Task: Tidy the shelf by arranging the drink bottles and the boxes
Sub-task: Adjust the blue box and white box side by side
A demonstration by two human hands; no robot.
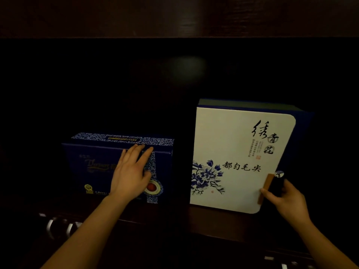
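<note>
A dark blue box (93,164) with a blue-and-white pattern stands on the dark wooden shelf (174,216), left of centre. My left hand (132,171) lies flat against its front face, fingers spread up to the top edge. To the right stands a taller white box (237,152) with blue flowers and black calligraphy, slightly tilted. My right hand (285,199) grips its lower right edge, by the brown clasp (265,188). No drink bottles are visible.
The shelf recess behind the boxes is very dark. A dark wooden board (174,16) runs across the top. Metal handles (58,226) show below the shelf edge at lower left, and more metal fittings (281,263) at lower right.
</note>
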